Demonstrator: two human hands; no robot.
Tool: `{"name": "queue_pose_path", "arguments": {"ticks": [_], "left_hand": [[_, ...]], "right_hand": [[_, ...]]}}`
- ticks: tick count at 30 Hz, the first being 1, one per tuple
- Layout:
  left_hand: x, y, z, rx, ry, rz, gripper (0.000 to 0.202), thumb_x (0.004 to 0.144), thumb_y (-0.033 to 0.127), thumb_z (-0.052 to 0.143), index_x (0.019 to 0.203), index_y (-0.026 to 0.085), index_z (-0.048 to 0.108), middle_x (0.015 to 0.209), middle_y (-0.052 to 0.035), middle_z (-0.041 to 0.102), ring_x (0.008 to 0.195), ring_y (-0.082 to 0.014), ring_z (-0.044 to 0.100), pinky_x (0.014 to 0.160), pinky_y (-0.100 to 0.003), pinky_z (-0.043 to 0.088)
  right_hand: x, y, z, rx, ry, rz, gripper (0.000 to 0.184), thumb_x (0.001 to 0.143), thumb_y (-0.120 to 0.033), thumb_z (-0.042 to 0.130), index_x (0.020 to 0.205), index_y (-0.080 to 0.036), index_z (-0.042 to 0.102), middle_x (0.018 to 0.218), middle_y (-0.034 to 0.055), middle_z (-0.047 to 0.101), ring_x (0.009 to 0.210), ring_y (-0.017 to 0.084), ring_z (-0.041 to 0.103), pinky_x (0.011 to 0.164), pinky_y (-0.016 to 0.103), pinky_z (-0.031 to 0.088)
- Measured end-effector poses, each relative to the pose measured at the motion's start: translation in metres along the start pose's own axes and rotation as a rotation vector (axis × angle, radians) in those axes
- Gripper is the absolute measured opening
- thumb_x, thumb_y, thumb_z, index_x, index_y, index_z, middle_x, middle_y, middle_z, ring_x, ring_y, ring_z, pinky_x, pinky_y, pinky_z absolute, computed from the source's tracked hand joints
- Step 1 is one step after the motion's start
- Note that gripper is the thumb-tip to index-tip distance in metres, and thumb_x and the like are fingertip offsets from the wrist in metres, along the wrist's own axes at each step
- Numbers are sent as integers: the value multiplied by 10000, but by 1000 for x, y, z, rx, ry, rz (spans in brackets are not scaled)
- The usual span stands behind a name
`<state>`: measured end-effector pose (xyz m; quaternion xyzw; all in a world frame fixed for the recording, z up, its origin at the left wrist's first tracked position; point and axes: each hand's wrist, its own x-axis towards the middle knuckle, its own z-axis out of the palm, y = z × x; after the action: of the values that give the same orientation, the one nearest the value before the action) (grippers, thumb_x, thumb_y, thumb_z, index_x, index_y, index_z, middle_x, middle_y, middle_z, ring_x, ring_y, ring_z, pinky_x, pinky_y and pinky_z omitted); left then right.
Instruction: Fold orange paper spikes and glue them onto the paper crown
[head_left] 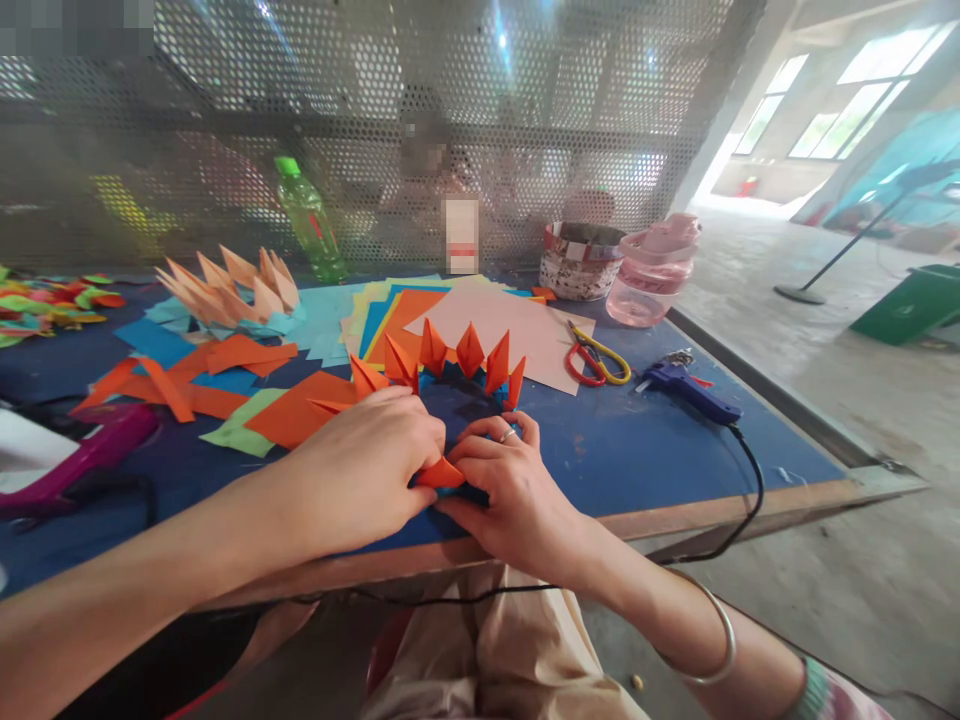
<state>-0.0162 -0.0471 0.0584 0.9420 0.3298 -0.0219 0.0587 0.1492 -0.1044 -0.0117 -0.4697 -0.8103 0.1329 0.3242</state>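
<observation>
Near the blue table's (772,455) front edge, the left hand (375,455) and right hand (510,475) pinched the spiky paper ring (470,352) around an orange folded-paper point (441,473) at six o'clock, its ten-to-two arc seemingly done, any remaining gap hidden.

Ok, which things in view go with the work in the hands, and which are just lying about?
Likely part of the job:
orange-pointed paper ring, between left hand and right hand
loose orange paper
scissors
blue glue gun

Probably just lying about:
green-capped bottle
pink water bottle
patterned tub
green bin
</observation>
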Motion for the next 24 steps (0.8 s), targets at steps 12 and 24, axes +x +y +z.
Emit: {"name": "queue_pose_path", "arguments": {"ticks": [12,24], "left_hand": [[0,1,-2,16,-20,17,158,782,257,621,629,216,611,769,-37,626,873,-237,576,843,-387,417],[-41,-15,-53,-153,551,-142,333,689,577,679,970,402,716,1046,99,722,972,-213,647,881,-317,431]], "right_hand": [[0,-3,-1,-5,11,5,132,805,-295,730,759,-201,649,855,-27,716,997,178,540,1006,422,177],[12,-3,-16,-30,124,75,131,743,-249,787,830,-229,691,914,-19,713,974,194,556,962,399,230]]}}
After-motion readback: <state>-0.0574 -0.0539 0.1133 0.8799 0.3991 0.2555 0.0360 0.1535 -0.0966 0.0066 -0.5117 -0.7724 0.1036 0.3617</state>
